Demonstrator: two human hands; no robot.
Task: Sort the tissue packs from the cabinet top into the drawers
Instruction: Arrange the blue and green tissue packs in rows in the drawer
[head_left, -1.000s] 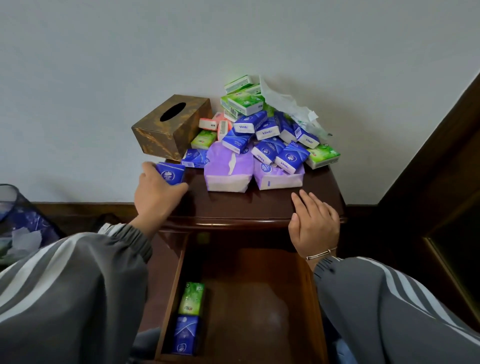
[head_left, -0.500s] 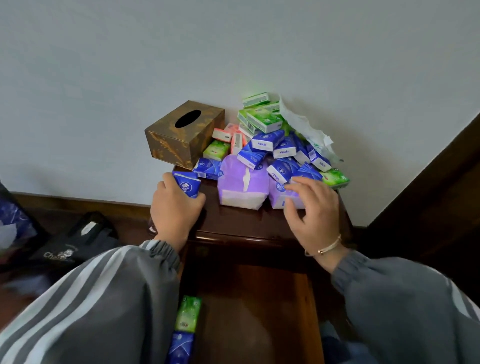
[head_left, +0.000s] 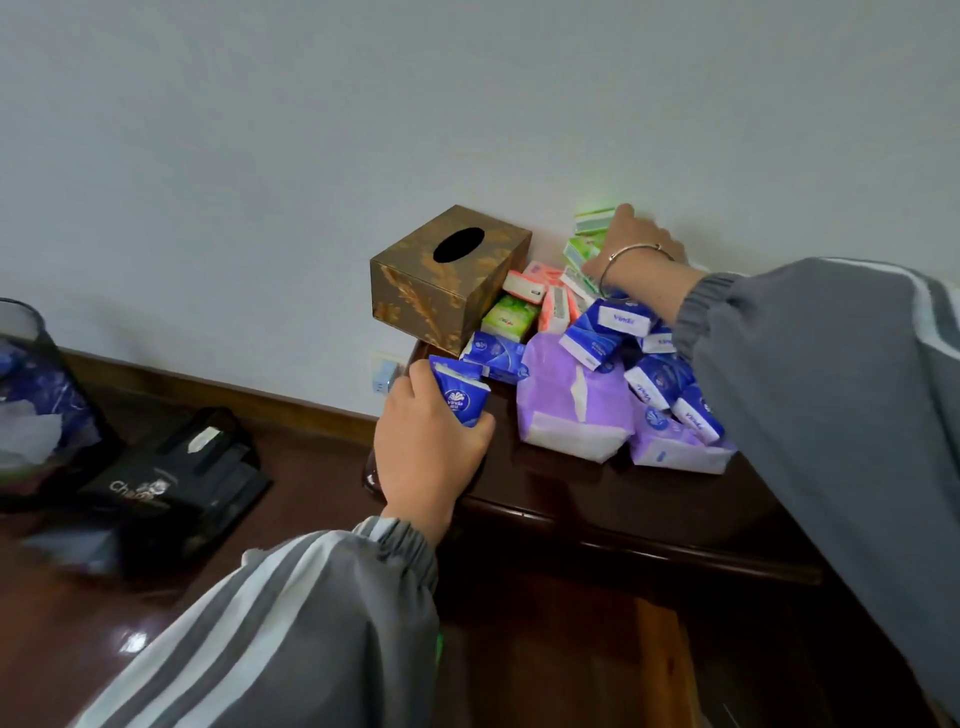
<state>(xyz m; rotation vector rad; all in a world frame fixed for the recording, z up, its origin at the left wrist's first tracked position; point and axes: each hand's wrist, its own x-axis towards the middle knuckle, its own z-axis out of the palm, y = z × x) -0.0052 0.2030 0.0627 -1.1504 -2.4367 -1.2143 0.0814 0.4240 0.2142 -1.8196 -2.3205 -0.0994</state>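
Now the left hand (head_left: 428, 447) sits at the near-left corner of the dark wooden cabinet top (head_left: 597, 499), fingers wrapped around a blue Vinda tissue pack (head_left: 461, 397) held upright just off the pile. Over on the far side, the right hand (head_left: 631, 241) reaches deep to the back of the heap, against the wall, where the green-and-white tissue packs (head_left: 589, 236) are stacked; its fingers lie on them, but whether they have closed on one I cannot tell from this angle. A thin bangle (head_left: 631, 249) rings that wrist. Between the hands, the pile: blue packs (head_left: 618, 325) tumbled over two larger purple tissue packs (head_left: 569, 405) at the front, pink ones (head_left: 530, 283) and a green one (head_left: 509, 317) tucked beside the brown patterned tissue box (head_left: 447, 278), which stands at the back-left corner. Down on the floor to the left lies a black bag (head_left: 171, 483).
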